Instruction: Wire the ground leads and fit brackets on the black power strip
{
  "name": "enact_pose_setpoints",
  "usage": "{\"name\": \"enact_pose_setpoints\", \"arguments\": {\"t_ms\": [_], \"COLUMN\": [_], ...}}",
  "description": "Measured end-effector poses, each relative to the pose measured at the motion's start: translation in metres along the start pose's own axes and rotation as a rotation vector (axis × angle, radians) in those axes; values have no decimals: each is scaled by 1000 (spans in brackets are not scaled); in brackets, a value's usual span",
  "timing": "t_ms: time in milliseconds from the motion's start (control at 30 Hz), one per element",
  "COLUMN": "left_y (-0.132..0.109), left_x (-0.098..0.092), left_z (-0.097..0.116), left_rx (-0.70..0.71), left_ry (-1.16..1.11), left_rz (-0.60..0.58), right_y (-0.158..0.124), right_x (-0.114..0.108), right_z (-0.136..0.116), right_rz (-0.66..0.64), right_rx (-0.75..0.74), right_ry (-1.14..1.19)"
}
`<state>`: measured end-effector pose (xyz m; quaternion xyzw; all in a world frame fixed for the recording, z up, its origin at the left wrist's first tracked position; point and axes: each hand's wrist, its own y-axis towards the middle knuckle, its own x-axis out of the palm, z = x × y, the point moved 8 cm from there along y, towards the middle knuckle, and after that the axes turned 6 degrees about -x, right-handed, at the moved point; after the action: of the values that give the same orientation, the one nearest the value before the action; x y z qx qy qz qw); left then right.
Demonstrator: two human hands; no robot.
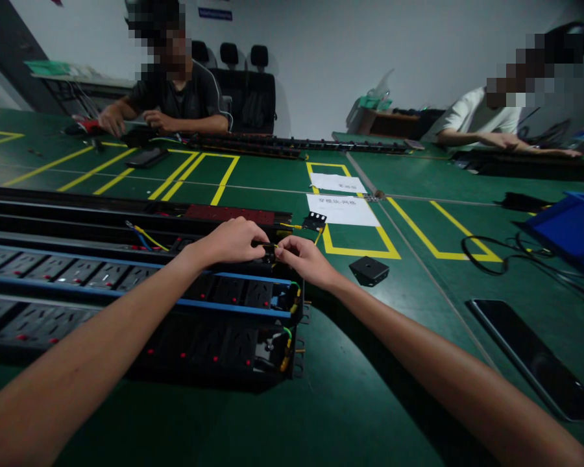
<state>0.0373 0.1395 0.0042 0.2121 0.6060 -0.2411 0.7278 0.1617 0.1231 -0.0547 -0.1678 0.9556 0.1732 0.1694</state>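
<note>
My left hand (pixel 234 240) lies over the end of a black power strip housing, its fingers curled closed at a small dark part (pixel 269 251). What exactly they grip is hidden. My right hand (pixel 304 258) meets it from the right, thumb and finger pinched on a thin yellow wire (pixel 318 235). This wire appears to run up to a black end bracket (pixel 315 221) with holes. Closer to me lie a blue-edged power strip (pixel 228 292) and a black power strip (pixel 199 347), both with sockets, red dots and yellow-green wires at their right ends.
A small black box (pixel 368 270) and a phone (pixel 535 357) lie right of the strips. White paper sheets (pixel 343 210) lie beyond my hands. A blue bin (pixel 569 227) and black cable (pixel 481 256) are far right. Two people (pixel 180 97) work across the green table (pixel 370 402).
</note>
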Motion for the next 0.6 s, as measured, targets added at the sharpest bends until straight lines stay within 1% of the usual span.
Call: {"name": "enact_pose_setpoints", "arguments": {"t_ms": [367,600], "left_y": [-2,-1], "left_x": [1,2], "left_z": [-2,-3], "left_rx": [-7,-6], "left_ry": [-19,-16], "left_rz": [-8,25], "right_y": [0,0], "right_x": [0,1], "right_z": [0,4], "right_rz": [2,6], "right_rx": [-17,0], "right_ry": [0,4]}}
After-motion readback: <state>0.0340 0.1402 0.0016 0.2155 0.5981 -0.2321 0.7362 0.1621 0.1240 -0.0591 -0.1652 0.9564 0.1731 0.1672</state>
